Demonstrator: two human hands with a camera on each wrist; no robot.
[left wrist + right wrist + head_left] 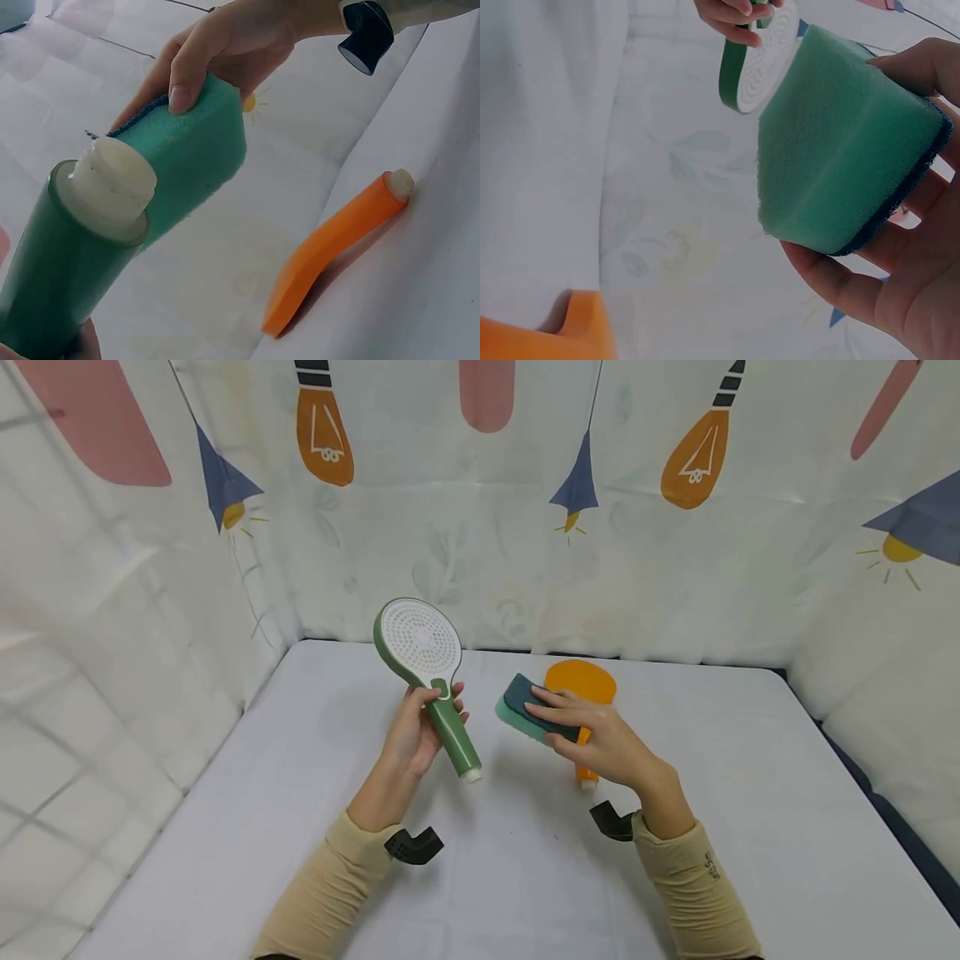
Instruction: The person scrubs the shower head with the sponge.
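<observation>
My left hand [418,727] grips a green shower head [455,735] by its handle, just under the round white spray face, which is tilted up in the head view. In my right hand [600,731] is a sponge [517,720], light green foam with a dark blue scouring layer, held between thumb and fingers. The foam side faces down and toward the shower head, with a gap between them. Below the right hand an orange shower head [581,678] lies on the table, partly hidden by that hand; its handle [337,240] shows in the left wrist view.
A white cloth covers the table [510,877]. Printed fabric curtains [465,543] with lamp and bulb patterns hang behind and at both sides. Black wrist cameras [415,846] sit on both sleeves.
</observation>
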